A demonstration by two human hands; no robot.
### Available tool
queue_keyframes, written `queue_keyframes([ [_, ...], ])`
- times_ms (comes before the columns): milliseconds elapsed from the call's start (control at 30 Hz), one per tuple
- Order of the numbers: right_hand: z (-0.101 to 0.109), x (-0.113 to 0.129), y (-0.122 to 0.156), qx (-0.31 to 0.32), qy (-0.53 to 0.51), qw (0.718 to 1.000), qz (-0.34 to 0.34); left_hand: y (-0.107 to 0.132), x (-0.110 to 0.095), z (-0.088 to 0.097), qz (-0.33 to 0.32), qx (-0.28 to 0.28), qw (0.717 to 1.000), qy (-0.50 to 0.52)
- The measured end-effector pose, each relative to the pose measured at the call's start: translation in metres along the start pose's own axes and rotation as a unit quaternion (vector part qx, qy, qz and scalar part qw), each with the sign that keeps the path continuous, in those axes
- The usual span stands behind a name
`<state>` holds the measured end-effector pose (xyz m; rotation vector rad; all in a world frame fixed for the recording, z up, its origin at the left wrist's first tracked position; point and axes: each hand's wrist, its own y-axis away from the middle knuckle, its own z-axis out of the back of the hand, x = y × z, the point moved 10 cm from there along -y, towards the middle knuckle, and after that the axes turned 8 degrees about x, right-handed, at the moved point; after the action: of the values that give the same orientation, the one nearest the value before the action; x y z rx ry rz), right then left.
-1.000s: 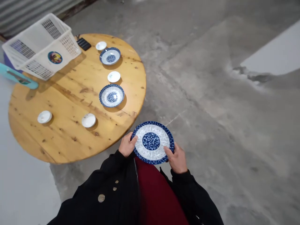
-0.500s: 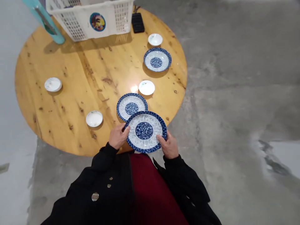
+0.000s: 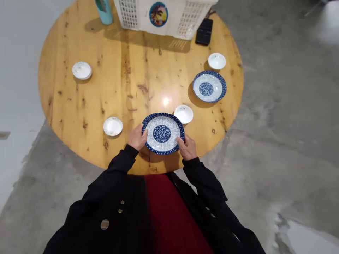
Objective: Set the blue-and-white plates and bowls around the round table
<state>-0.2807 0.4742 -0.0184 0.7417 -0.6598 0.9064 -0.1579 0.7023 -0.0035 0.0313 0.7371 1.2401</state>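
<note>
A round plate [image 3: 162, 134] with a blue patterned rim and a blue centre is held level above the table's near edge. My left hand [image 3: 137, 137] grips its left rim, thumb on top. On the opposite side my right hand [image 3: 188, 147] pinches the rim, also with the thumb above. The plate covers the spot beneath it, so a second plate there is hidden. Just beyond its upper right edge sits a small white dish [image 3: 183, 114]. Another white dish [image 3: 112, 126] lies left of my left hand.
On the round wooden table [image 3: 148, 77], a matching blue plate [image 3: 209, 86] and a white bowl [image 3: 216, 61] stand at the right. White dishes [image 3: 82, 70] are at the left. A white basket [image 3: 169, 17], a turquoise bottle [image 3: 105, 12] and a black object [image 3: 204, 32] occupy the back.
Both hands have carried the plate forward over the table, and it now covers the second plate. The camera view has shifted and turned, so the table appears farther right.
</note>
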Motion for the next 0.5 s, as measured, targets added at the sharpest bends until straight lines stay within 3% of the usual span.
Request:
queue_keyframes([
  [233,-0.012,-0.004,-0.031,0.073,0.113,0.990,0.030,-0.005,0.000,-0.002,0.073,0.017,0.996,-0.046],
  [500,-0.025,0.003,-0.038,0.135,0.279,0.950,0.031,-0.010,0.008,-0.003,0.106,0.033,0.990,-0.083],
])
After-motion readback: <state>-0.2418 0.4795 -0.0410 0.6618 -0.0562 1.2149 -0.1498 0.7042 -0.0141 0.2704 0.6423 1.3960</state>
